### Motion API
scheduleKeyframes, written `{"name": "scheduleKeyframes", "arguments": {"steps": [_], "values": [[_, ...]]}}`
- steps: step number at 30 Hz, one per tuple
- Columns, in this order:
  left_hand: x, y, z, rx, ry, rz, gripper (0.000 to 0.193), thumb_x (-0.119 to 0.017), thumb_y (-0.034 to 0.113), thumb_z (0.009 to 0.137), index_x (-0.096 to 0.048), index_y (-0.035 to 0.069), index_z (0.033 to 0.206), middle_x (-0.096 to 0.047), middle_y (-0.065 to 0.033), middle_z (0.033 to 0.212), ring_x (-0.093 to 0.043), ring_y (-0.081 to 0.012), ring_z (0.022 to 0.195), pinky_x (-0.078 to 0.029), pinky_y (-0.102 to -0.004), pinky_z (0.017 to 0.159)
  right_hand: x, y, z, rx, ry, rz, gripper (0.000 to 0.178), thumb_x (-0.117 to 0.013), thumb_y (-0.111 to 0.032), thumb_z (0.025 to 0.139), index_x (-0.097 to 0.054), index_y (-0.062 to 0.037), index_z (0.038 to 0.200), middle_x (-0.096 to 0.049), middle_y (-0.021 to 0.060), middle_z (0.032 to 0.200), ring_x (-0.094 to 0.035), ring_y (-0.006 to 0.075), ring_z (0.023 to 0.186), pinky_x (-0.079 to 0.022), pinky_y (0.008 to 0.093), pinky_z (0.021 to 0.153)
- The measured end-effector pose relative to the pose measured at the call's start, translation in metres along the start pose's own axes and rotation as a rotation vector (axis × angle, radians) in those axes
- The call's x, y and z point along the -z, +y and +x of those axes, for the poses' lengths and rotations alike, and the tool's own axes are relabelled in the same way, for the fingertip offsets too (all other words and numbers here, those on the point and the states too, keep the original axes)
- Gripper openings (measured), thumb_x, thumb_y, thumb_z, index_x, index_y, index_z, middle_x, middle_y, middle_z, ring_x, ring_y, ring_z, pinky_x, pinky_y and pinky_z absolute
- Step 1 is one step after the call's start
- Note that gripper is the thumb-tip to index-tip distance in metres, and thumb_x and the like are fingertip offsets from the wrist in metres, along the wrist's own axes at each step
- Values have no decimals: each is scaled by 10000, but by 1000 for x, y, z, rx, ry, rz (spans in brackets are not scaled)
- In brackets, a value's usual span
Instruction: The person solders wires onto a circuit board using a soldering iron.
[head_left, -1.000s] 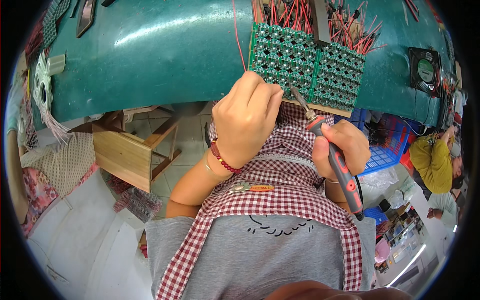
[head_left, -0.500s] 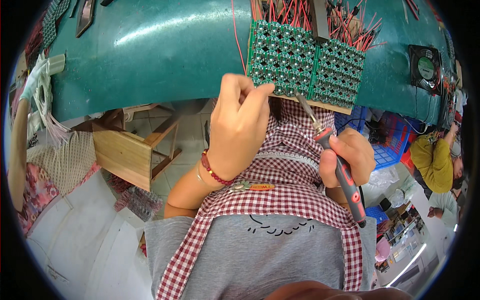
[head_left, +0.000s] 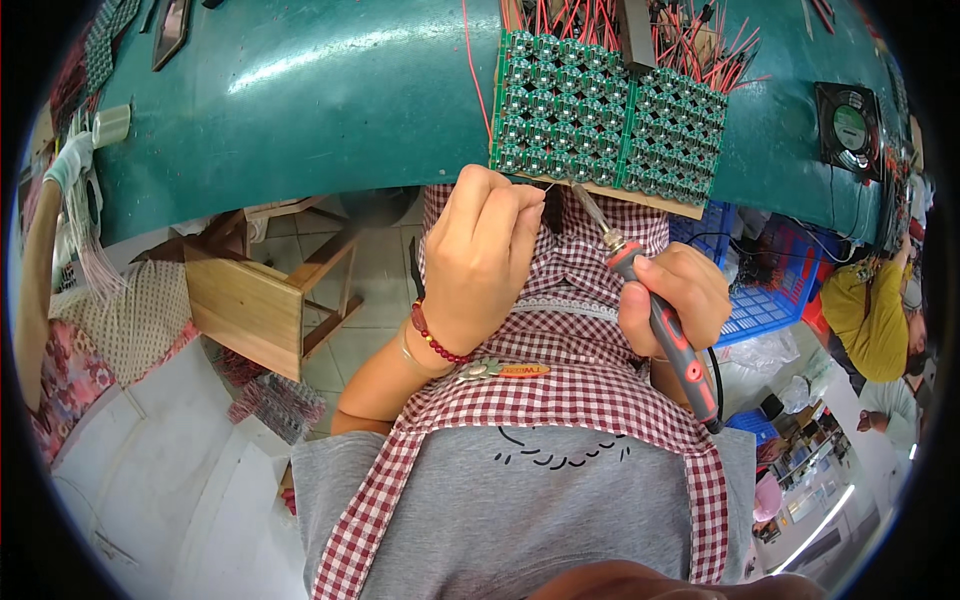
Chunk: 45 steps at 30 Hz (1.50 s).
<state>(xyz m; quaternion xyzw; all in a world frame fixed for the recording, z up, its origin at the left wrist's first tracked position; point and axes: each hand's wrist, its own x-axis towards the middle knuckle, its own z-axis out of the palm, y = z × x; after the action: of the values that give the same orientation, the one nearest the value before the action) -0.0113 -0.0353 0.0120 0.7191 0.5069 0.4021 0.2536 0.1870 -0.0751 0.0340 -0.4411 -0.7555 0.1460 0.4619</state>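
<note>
Left hand [head_left: 475, 258] pinching fine wire [head_left: 549, 187], metallic perhaps | right hand [head_left: 692, 298] gripping tapered soldering iron [head_left: 680, 345]

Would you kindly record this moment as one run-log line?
Left hand: pinching thin strand | Right hand: gripping soldering iron, tip near strand | Rest: green circuit boards on wooden board; cooling fan on green tabletop

Lettering [head_left: 522, 370] — on an orange badge [head_left: 542, 370]

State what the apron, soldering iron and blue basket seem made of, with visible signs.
Apron: matt cloth, perhaps cotton; it creases softly.
Soldering iron: handle matt, red-inset, probably plastic or rubber; shaft shiny, apparently metal.
Blue basket: smooth, likely moulded plastic; uniform colour, regular holes.
</note>
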Motion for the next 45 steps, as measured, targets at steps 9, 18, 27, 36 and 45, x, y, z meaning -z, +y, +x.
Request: {"name": "scheduleKeyframes", "arguments": {"steps": [9,18,27,36,45], "values": [[-4,-2,0,-17,5,-19,143,-740,-50,784,-665,9,890,-557,-90,831,-573,-199,642,-457,-313,532,-2,-3,1,10,-28,-36,261,-715,3,705,-656,13,959,-573,73,625,-529,198,465,-398,296,420],[-10,-3,3,-35,12,-28,132,-731,-51,786,-656,5,879,-565,-101,835,-586,-222,656,-468,-325,545,-2,-2,-2,9,-24,-40,270,-711,9,704,-651,20,968,-579,76,632,-536,195,472,-399,293,421],[4,-1,7,107,53,-77,141,-769,3,802,-642,7,863,-562,-60,787,-557,-133,601,-441,-278,519,14,-9,1,8,36,-23,162,-685,-77,829,-628,49,914,-571,119,612,-514,195,474,-404,311,446],[-9,-13,44,-82,115,67,188,-807,70,732,-622,80,764,-541,-32,791,-591,-193,599,-451,-321,505,7,10,30,-73,44,-72,231,-689,16,728,-641,25,955,-632,126,669,-587,220,496,-464,312,455],[-8,-12,49,-80,83,97,179,-793,51,734,-621,73,775,-536,-45,793,-605,-213,618,-459,-331,513,7,17,35,-70,62,-43,240,-701,8,713,-645,22,946,-610,115,629,-564,213,471,-427,298,433]]}}
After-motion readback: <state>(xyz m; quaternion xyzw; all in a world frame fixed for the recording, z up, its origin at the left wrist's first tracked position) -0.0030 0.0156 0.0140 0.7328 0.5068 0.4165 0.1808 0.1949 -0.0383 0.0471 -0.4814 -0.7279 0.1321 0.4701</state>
